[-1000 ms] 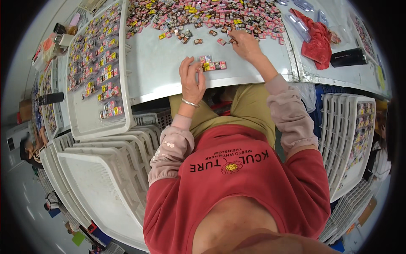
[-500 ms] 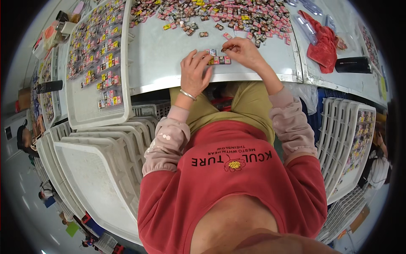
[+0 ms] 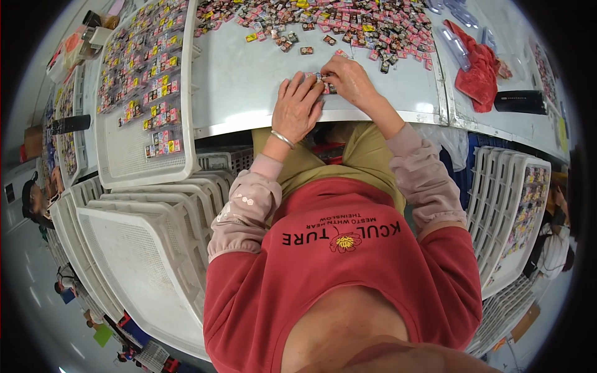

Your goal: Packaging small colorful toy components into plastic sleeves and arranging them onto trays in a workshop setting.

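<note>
On the metal tabletop near its front edge lies a small group of printed tiles [image 3: 331, 89], pink, dark and white, set close together. My left hand [image 3: 297, 109] rests flat at the group's left end, fingers stretched out and fingertips over some tiles. From the right, my right hand [image 3: 350, 81] pinches at the group's upper side, thumb and forefinger closed on a small tile mostly hidden by the fingers. A large heap of loose tiles [image 3: 348, 23] in pink, black and yellow spreads beyond both hands. A few single tiles [image 3: 306, 50] lie between heap and hands.
To the left, a white tray [image 3: 118, 168] holds rows of grouped tiles. White trays [image 3: 140, 248] stand stacked below it, and another stack [image 3: 497, 211] stands at right. A red cloth [image 3: 477, 78], a black box-like object [image 3: 521, 101] and clear plastic cases [image 3: 457, 46] lie right.
My right hand has come left and down with its pinch, onto the tile group. My left hand has shifted slightly right, covering more of the group's left end.
</note>
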`<state>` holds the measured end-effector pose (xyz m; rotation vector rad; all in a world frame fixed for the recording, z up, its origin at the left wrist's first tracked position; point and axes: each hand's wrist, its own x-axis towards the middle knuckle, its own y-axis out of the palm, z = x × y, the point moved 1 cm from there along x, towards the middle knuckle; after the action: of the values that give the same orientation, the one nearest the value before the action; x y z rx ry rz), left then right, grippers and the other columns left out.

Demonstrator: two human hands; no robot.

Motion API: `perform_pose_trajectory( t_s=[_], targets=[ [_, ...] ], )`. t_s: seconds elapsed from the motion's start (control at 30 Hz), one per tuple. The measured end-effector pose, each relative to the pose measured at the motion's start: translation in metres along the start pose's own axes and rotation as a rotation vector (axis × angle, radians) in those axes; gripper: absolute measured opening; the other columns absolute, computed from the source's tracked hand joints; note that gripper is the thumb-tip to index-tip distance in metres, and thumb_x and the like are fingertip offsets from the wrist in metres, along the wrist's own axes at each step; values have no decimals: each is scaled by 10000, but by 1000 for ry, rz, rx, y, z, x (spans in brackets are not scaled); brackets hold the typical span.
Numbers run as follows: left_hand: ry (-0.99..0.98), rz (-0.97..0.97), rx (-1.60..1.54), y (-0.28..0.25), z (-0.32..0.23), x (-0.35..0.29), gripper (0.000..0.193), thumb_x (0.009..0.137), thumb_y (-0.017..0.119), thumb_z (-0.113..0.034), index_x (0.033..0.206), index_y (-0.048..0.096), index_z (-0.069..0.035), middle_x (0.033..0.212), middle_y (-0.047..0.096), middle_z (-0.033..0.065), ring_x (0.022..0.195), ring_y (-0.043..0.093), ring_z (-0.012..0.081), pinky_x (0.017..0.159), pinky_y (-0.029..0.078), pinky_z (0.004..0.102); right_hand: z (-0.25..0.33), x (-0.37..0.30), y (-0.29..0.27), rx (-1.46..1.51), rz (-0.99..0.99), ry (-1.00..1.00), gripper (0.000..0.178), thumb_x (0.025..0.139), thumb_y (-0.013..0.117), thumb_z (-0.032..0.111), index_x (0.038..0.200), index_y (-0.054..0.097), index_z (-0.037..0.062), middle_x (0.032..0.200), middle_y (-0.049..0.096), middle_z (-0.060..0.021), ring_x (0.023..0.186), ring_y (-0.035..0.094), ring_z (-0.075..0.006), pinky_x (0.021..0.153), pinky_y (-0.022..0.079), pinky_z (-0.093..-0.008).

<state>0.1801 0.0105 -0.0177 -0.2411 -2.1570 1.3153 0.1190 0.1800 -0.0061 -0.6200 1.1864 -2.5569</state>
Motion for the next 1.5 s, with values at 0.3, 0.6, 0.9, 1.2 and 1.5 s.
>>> perform_pose_trajectory(
  t_s=[0.3,0.6,0.9,1.2,1.5],
  targets=[
    [-18,-31,-23,1,1,-1,406,812,621,-200,1205,565,-111,1299,502,82,1272,400,307,1059,274,476,-6,-7,5,35,4,-134,218,745,656,42,961,683,50,1002,606,-97,912,570,-283,784,474,-365],
    [-33,-25,-25,2,2,-3,408,807,628,-197,1200,566,-109,1285,509,80,1273,401,299,1064,266,473,-1,-31,3,-214,-15,-236,376,814,489,14,1181,571,27,1268,537,-93,1178,470,-315,978,369,-427],
    [-30,-21,8,1,0,-2,420,802,639,-199,1205,561,-113,1291,503,74,1274,400,295,1063,264,481,-22,-30,1,4,33,-177,495,780,453,-53,1254,532,68,1375,432,-114,1296,364,-346,1062,280,-487],
    [-53,-28,-12,1,1,0,394,824,619,-234,1193,567,-106,1309,508,77,1278,408,292,1053,263,506,-22,-24,-5,222,-75,-59,507,756,432,-83,1221,566,69,1278,503,-156,1231,430,-361,1025,360,-415],
    [-447,-478,-447,-24,31,-15,297,940,469,-124,1192,563,2,1160,600,164,1084,574,222,930,444,353,-21,-18,-19,84,34,-101,423,776,615,55,1194,563,22,1222,522,-176,1119,511,-333,949,426,-376]
  ],
)
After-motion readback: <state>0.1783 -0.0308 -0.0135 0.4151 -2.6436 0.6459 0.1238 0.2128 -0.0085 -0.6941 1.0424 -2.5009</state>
